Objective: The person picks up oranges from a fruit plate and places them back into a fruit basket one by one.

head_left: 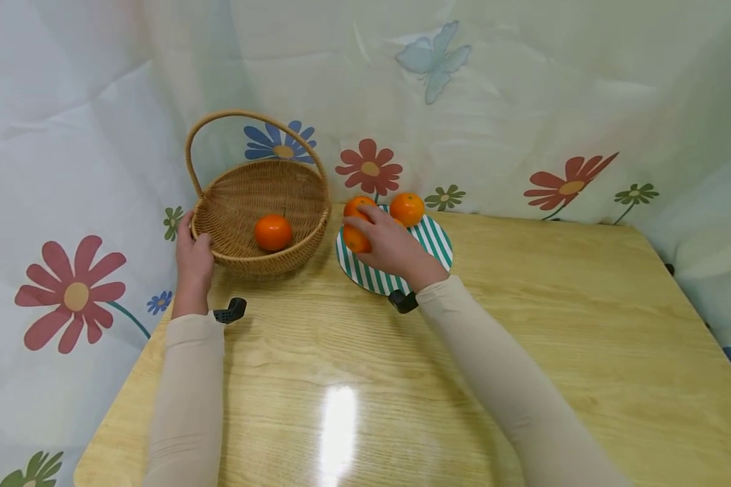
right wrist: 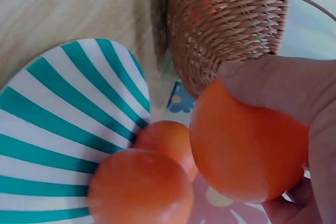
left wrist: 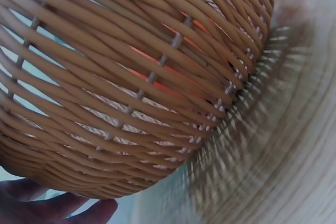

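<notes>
A wicker basket (head_left: pixel 262 264) with a tall arched handle sits at the back left, holding one orange (head_left: pixel 273 233). My left hand (head_left: pixel 193 264) grips its left rim; in the left wrist view fingertips (left wrist: pixel 100 211) touch the outside of the weave. My right hand (head_left: pixel 396 247) is over a green-and-white striped plate (head_left: pixel 440 247), right of the basket. It holds an orange (right wrist: pixel 247 145), thumb against its side. Orange skin shows above and below those fingers in the head view; whether it is one fruit or two, I cannot tell. Two more oranges (right wrist: pixel 142 187) are by the plate's edge.
Everything stands on a light wooden table (head_left: pixel 585 325). A flower-printed curtain (head_left: pixel 493 122) hangs right behind the basket and plate and along the left side. Each wrist carries a small black camera mount (head_left: pixel 403 302).
</notes>
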Action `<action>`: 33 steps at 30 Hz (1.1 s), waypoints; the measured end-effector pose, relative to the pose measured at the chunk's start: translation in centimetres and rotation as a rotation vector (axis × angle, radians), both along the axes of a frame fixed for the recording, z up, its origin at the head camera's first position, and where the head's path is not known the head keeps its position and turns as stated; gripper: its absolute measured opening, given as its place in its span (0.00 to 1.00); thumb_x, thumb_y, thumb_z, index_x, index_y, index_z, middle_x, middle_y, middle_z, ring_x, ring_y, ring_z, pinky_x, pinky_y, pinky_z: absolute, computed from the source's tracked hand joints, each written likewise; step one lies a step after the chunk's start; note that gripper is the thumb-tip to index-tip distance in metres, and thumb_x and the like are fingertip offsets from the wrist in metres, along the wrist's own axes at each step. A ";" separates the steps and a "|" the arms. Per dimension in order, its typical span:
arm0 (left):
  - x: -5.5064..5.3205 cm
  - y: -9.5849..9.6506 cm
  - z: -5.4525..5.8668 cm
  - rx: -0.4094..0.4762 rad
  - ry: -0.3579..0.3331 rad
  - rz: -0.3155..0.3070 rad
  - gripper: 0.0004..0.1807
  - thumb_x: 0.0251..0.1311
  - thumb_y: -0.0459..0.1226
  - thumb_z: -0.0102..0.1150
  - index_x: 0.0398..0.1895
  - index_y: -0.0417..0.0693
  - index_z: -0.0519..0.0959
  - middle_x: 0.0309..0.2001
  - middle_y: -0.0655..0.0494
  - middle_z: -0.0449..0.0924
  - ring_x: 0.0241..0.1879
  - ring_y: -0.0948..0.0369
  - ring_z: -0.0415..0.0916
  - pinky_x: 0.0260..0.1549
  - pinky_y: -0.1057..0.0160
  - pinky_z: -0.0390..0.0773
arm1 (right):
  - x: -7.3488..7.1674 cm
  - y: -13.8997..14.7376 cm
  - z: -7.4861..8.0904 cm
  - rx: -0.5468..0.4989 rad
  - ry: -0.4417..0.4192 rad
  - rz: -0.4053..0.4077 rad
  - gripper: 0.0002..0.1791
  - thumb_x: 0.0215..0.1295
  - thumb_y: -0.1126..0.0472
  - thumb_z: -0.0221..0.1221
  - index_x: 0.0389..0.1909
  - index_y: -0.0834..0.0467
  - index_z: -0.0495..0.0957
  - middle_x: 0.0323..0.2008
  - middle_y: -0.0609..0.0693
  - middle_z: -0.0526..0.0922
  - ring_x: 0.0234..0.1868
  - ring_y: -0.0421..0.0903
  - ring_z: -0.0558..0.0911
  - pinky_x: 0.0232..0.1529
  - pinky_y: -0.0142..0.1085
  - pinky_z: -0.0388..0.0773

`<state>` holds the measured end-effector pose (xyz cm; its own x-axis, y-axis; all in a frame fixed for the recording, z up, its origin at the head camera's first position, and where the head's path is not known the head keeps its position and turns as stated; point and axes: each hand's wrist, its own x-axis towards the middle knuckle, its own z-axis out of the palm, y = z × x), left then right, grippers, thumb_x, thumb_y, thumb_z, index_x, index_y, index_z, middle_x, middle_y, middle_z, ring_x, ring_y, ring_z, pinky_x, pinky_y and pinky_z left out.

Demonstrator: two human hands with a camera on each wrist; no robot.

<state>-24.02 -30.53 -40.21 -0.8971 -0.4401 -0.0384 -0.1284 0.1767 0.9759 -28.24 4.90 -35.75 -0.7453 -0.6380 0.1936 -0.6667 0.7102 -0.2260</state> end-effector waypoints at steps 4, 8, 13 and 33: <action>0.2 -0.1 0.2 -0.011 -0.013 -0.015 0.36 0.67 0.37 0.31 0.77 0.70 0.42 0.78 0.52 0.43 0.73 0.50 0.54 0.67 0.48 0.64 | 0.1 -0.1 0.9 -0.017 -0.007 0.006 0.34 0.58 0.57 0.67 0.66 0.48 0.68 0.69 0.56 0.61 0.67 0.56 0.66 0.60 0.48 0.75; 0.4 0.0 0.3 -0.016 -0.032 -0.016 0.36 0.67 0.37 0.31 0.77 0.71 0.41 0.78 0.52 0.42 0.73 0.50 0.54 0.67 0.48 0.64 | 0.2 -0.1 1.4 -0.020 0.014 0.013 0.35 0.57 0.55 0.67 0.67 0.47 0.68 0.69 0.55 0.62 0.65 0.55 0.68 0.59 0.47 0.76; 0.5 0.1 0.4 -0.042 -0.022 -0.017 0.36 0.67 0.37 0.30 0.77 0.71 0.41 0.78 0.52 0.42 0.74 0.50 0.53 0.67 0.48 0.63 | 0.5 -0.5 2.0 -0.047 0.054 0.038 0.35 0.58 0.52 0.66 0.67 0.46 0.67 0.66 0.54 0.64 0.61 0.53 0.71 0.57 0.45 0.76; 0.2 0.7 0.4 -0.028 -0.024 0.005 0.36 0.66 0.36 0.31 0.76 0.71 0.43 0.78 0.54 0.45 0.73 0.52 0.55 0.66 0.49 0.65 | 1.0 -3.6 3.8 -0.106 0.086 0.134 0.35 0.59 0.48 0.65 0.68 0.47 0.66 0.68 0.55 0.65 0.63 0.53 0.70 0.58 0.44 0.75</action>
<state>-23.79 -29.85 -39.80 -0.8939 -0.4457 -0.0477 -0.1530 0.2035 0.9671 -27.21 1.34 -31.96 -0.6328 -0.7031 0.3244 -0.7738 0.5888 -0.2335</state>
